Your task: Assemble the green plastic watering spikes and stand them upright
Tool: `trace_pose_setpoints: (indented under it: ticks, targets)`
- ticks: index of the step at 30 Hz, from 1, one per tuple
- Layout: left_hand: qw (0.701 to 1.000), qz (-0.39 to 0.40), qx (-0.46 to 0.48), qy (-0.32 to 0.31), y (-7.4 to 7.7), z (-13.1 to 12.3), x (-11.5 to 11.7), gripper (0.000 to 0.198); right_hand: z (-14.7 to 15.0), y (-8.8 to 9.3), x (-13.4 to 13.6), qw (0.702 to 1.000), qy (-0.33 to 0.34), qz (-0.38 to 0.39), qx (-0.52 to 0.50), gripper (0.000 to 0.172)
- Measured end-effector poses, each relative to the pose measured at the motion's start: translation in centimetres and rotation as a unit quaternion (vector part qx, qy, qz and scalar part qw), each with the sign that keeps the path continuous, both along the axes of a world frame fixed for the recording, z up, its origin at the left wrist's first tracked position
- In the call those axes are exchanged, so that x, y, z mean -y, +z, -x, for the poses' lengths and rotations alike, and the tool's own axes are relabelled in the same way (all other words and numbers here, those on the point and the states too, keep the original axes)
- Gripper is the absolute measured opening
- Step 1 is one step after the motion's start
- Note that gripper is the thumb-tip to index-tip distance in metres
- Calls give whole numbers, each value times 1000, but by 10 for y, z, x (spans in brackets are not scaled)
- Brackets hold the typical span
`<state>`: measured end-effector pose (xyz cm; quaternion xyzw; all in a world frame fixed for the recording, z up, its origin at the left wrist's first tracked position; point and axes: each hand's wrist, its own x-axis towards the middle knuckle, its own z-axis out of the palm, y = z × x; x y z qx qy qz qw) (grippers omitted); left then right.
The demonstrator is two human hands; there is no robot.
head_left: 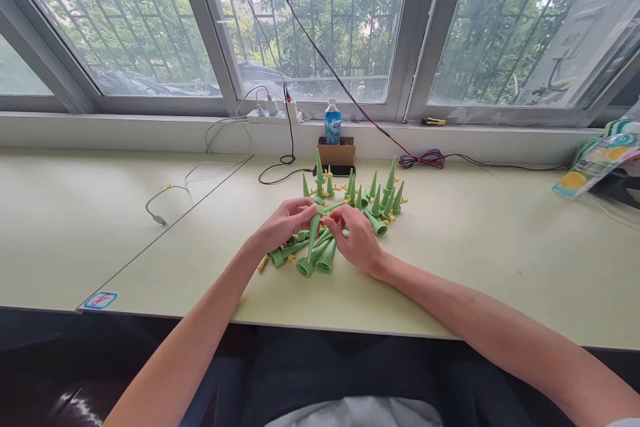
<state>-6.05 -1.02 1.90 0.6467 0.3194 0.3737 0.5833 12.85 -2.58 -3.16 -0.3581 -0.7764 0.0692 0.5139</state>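
Note:
My left hand (284,223) is closed on a green plastic watering spike (313,233), its wide end up between thumb and fingers and its tip pointing down. Opposite it, my right hand (357,240) pinches a small yellow valve piece (327,215) against the side of that spike. Most of the valve is hidden by my fingers. Loose green spikes (326,259) lie in a pile under my hands, open threaded ends toward me. Behind them, several spikes (389,183) with yellow valves stand upright on the table.
A blue-labelled bottle (333,121) stands behind a small cardboard box (345,151), with a dark phone (341,171) before it. Cables (423,159) and a power strip (275,117) run along the window sill. A plastic packet (595,163) lies at the far right.

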Motion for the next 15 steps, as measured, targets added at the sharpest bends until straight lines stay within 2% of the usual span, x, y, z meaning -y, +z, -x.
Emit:
trace_pose_setpoints:
  ticks: [6,15]
  targets:
    - [1000,4,6,13,0,-1,1,30,0,-3,-2,1000,8,-12,-1,11]
    - [1000,-2,-15,5,1,-2,2,31,-2,-5,-6,998,8,-36,41,24]
